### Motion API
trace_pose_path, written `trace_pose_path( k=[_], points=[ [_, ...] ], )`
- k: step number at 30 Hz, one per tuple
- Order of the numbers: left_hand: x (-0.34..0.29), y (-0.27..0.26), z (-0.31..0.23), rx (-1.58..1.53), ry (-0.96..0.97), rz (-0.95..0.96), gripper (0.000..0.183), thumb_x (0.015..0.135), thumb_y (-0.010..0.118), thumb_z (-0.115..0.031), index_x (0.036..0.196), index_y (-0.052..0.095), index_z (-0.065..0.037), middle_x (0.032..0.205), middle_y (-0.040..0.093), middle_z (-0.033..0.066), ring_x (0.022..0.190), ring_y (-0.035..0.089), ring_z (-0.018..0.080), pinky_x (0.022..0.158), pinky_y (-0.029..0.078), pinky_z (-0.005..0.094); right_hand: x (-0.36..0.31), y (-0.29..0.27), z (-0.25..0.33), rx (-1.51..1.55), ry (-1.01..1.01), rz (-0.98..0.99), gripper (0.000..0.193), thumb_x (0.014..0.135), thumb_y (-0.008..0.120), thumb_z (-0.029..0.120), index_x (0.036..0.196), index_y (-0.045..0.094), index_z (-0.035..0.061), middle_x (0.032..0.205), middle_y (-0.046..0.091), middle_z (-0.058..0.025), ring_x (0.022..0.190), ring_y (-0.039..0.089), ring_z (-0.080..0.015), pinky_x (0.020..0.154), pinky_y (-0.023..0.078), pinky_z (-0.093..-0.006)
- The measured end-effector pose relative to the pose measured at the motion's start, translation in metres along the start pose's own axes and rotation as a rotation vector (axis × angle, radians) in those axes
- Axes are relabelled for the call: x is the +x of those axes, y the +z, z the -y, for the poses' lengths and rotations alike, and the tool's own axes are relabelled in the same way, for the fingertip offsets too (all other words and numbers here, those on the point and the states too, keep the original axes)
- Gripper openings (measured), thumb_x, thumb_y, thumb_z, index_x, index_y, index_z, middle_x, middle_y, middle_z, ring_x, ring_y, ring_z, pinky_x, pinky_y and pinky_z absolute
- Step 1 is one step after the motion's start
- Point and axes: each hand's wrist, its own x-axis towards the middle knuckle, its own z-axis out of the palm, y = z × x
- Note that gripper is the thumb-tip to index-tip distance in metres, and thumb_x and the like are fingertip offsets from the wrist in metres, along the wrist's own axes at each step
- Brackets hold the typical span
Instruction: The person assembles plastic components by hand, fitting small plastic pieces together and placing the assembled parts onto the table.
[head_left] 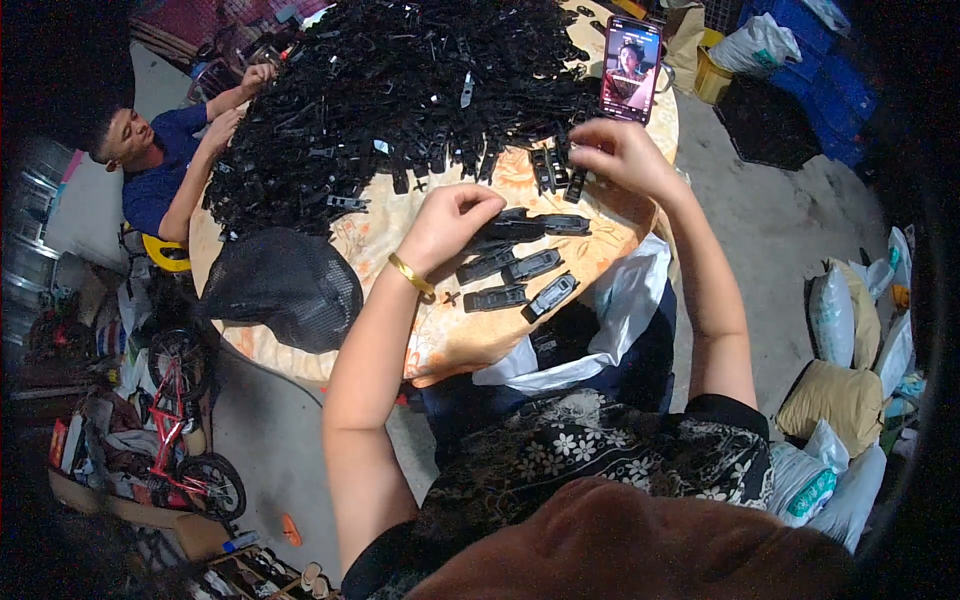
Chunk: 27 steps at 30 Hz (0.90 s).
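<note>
— Left hand [450, 225]: fingertips together; whether holding, we cannot tell. Right hand [635, 158]: thumb and fingers parted, nothing visible held.
— Step, we judge?
— Arranging black plastic parts [552, 295]; next calls for a light pinch.
— Appearance?
— Long, slotted, loosely paired on the cloth-covered table [375, 215], below the heap [400, 80].

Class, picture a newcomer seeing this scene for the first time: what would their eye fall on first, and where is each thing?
Probably the huge heap of black plastic parts, spread over the far side of the cloth-covered table. Next might come the brightly lit phone at the table's far right, just beyond the right hand. The gold bracelet on the wrist behind the left hand also stands out.
</note>
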Motion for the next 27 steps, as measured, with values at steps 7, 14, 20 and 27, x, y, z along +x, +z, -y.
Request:
trace_pose_path(
  k=[7, 14, 20, 27],
  points=[
    [0.0, 0.009, 0.0, 0.063, 0.008, -0.009, 0.02, 0.079, 0.059, -0.015, 0.092, 0.062, 0.0, 0.073, 0.064, 0.0067, 0.067, 0.058, 0.0104, 0.062, 0.046, 0.0239, -0.019, 0.022, 0.019, -0.262, -0.135, 0.033, 0.049, 0.065, 0.071, 0.029, 0.102, 0.057, 0.0017, 0.091, 0.053, -0.0142, 0.081, 0.056, -0.0292, 0.069, 0.045, -0.0346],
    [0.004, 0.021, -0.004, 0.355, 0.204, -0.256, 0.024, 0.075, 0.063, -0.015, 0.095, 0.061, -0.004, 0.078, 0.058, 0.0122, 0.066, 0.057, 0.0203, 0.061, 0.046, 0.0284, 0.013, 0.064, 0.02, -0.23, -0.242, 0.023, 0.053, 0.065, 0.07, 0.031, 0.105, 0.055, -0.0012, 0.09, 0.053, -0.0159, 0.083, 0.054, -0.0319, 0.071, 0.045, -0.0354],
    [0.001, 0.016, -0.004, 0.732, 0.159, -0.367, 0.036, 0.068, 0.069, -0.024, 0.098, 0.059, -0.005, 0.088, 0.048, 0.0153, 0.079, 0.052, 0.0308, 0.069, 0.045, 0.0363, 0.026, 0.078, 0.033, -0.098, -0.218, 0.126, 0.056, 0.065, 0.069, 0.016, 0.114, 0.048, 0.0017, 0.089, 0.056, -0.0165, 0.079, 0.056, -0.0326, 0.069, 0.046, -0.036],
    [0.002, 0.013, -0.001, 0.838, 0.327, -0.385, 0.024, 0.069, 0.066, -0.013, 0.09, 0.058, -0.003, 0.082, 0.052, 0.0156, 0.078, 0.053, 0.0325, 0.067, 0.044, 0.0374, 0.021, 0.083, 0.047, -0.121, -0.329, -0.019, 0.046, 0.067, 0.062, 0.005, 0.111, 0.051, 0.007, 0.079, 0.057, -0.0137, 0.075, 0.055, -0.0292, 0.067, 0.046, -0.0366]
  ],
)
